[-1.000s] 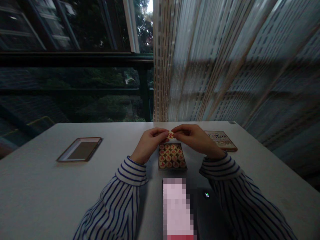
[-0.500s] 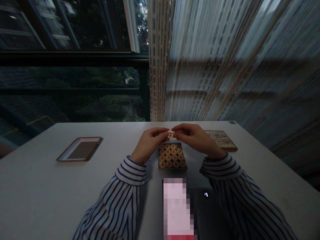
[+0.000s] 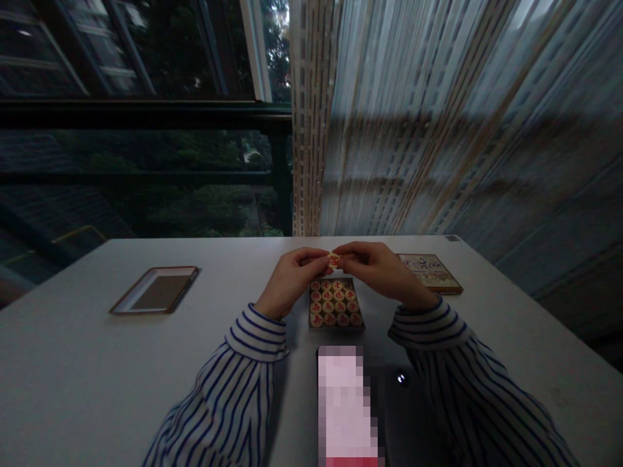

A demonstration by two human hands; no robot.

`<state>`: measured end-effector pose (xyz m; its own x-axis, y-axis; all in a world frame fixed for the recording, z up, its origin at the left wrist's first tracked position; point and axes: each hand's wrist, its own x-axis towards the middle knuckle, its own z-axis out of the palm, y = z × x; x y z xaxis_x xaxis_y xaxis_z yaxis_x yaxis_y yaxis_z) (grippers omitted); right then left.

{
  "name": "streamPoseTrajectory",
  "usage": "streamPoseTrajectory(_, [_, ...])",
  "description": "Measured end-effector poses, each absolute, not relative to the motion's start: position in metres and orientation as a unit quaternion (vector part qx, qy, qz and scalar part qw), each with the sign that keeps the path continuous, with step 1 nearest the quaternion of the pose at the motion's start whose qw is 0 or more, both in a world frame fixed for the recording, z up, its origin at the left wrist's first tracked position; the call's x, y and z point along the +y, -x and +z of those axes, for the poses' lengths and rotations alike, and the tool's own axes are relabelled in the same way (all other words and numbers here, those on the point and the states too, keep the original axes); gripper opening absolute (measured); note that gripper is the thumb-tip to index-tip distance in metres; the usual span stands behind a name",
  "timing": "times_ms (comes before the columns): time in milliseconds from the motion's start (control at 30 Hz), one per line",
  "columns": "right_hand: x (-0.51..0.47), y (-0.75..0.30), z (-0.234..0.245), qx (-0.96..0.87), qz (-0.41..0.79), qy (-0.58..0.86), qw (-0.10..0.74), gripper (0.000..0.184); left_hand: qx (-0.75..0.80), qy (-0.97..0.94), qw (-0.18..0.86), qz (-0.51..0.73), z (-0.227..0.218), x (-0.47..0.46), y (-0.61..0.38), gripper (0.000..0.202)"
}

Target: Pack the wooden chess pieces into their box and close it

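Observation:
Between the fingertips of both hands is a round, pale Chinese chess piece [image 3: 333,260] with a red character on its face. My left hand [image 3: 295,277] pinches it from the left, and my right hand [image 3: 378,269] grips its right edge. Just below and nearer to me lies an open square box [image 3: 336,329] of similar pieces, set in rows with red characters up. At its far right corner one spot shows no red-marked piece on top. Both hands hover above the far side of this box.
A shallow tray-like lid [image 3: 121,307] lies at the left of the white table [image 3: 73,363]. Behind my right hand rests a decorated flat box lid [image 3: 431,272]. Nearest me are a phone with a blurred screen [image 3: 343,402] and a dark flat object [image 3: 413,421]. A string curtain [image 3: 311,130] hangs beyond.
The piece has turned a little between my fingers, so its red character sits at a different angle. My hands have barely moved.

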<state>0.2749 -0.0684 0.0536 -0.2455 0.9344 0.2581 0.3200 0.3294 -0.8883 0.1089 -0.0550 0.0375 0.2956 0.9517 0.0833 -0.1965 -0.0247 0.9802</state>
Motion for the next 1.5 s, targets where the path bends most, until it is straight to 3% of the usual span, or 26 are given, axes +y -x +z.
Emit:
streamPoseTrajectory(567, [-0.0685, -0.2762, 0.0536, -0.704, 0.359, 0.449, 0.418, 0.027, 0.353, -0.549, 0.588, 0.477, 0.0358, -0.0539, -0.108, 0.027])
streamPoseTrajectory(933, [-0.0663, -0.2775, 0.0542, -0.717, 0.32, 0.446, 0.431, 0.016, 0.361, -0.561, 0.601, 0.441, 0.0382, -0.057, -0.1087, 0.028])
streamPoseTrajectory(1500, [-0.0674, -0.279, 0.0566, -0.714, 0.334, 0.452, 0.417, 0.018, 0.367, -0.547, 0.607, 0.445, 0.0404, -0.0591, -0.1101, 0.028])
